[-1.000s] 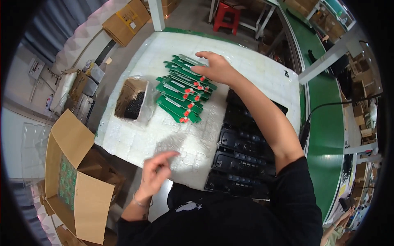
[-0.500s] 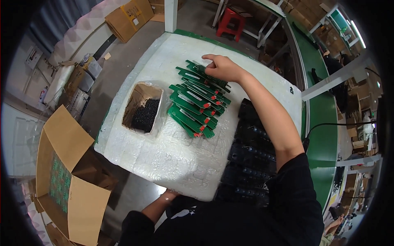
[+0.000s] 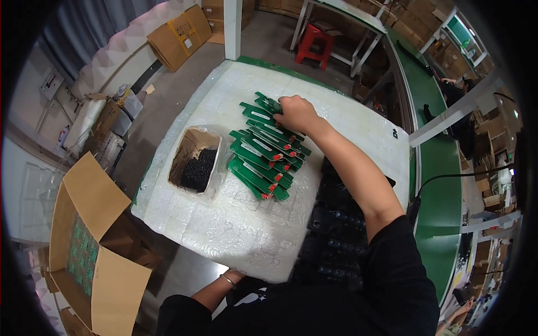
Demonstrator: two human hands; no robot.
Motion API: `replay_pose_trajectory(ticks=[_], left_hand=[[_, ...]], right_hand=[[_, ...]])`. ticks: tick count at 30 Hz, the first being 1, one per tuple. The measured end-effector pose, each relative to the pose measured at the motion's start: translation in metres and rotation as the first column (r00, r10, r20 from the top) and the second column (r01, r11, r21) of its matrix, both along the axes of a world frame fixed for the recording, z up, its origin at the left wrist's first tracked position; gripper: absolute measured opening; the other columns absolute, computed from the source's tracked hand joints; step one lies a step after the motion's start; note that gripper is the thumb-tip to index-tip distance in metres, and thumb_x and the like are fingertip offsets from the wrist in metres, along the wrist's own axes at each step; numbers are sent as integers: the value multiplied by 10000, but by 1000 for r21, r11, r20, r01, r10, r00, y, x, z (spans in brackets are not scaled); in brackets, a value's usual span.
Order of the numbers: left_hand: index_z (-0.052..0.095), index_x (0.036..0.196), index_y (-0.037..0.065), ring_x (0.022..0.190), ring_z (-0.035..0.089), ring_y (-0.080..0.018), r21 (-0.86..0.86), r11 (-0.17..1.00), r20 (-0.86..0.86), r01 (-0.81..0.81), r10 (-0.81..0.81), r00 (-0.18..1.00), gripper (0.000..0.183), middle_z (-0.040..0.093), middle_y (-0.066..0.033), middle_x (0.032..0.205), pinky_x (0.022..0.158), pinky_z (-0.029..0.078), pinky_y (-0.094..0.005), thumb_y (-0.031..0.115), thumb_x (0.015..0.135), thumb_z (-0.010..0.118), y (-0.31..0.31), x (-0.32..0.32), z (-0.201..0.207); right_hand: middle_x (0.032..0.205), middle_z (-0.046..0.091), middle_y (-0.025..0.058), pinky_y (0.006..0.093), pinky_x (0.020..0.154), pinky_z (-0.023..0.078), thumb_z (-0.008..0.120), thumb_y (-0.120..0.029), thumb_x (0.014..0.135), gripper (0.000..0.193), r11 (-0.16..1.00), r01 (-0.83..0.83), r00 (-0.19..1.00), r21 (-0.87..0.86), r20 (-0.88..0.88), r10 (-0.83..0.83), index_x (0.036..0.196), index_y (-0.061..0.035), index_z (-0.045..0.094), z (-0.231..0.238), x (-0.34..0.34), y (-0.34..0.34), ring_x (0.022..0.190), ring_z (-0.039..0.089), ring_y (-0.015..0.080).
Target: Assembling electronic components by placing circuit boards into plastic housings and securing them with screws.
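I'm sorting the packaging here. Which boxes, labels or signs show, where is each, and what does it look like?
Small box: on the white table left of the boards, open brown carton holding black parts.
Large carton: on the floor at lower left, brown, flaps open, green boards inside.
Flat cartons: floor at top left, brown, with a pale label.
Wall panel: far left, small white rectangle.
Board labels: white strips on the green boards by the right hand.

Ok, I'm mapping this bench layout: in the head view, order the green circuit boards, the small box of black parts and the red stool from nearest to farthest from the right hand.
1. Green circuit boards: the right hand rests on the row's far end.
2. Small box of black parts: left of the boards, on the white table.
3. Red stool: on the floor beyond the table's far edge.
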State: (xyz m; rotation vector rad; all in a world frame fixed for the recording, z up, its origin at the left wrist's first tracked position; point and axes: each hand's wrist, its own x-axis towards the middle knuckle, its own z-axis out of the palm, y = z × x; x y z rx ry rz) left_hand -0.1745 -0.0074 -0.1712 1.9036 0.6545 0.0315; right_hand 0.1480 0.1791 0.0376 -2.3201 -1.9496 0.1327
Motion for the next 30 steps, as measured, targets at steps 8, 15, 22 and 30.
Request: replay_pose_trajectory(ticks=[8,15,22,30], left_hand=[[479,1224,49,1197,409,-285,113,989,-40,100,-96,995,459,472,-162,1261,1004,314,-359,347,875,466,0,18,22],[471,1235,55,1212,393,-285,142,973,-91,180,-168,982,458,456,-160,1282,1016,302,-359,342,878,463,-21,-23,33],[342,1296,-11,1198,401,-313,-362,932,-249,-20,-76,966,600,435,-213,1275,1002,316,-348,410,887,470,-34,-59,51],[312,1309,-4,1095,487,-362,-267,893,-148,362,-409,900,536,480,-259,1179,903,410,-370,348,921,423,12,-26,204]], right_hand=[[906,619,200,378,770,495,659,-231,692,288,993,-52,997,-101,49,58,862,-1,631,14,-7,5,869,607,326],[970,619,179,380,780,498,628,-101,680,249,998,32,996,-49,87,-28,917,-25,637,24,17,17,908,605,323],[1009,610,185,387,800,492,659,-146,658,342,995,91,993,-34,79,-88,974,-24,618,23,42,32,953,593,315],[995,616,175,385,820,475,671,-184,618,382,999,42,998,-11,-40,-43,961,-24,615,18,49,24,947,589,318]])
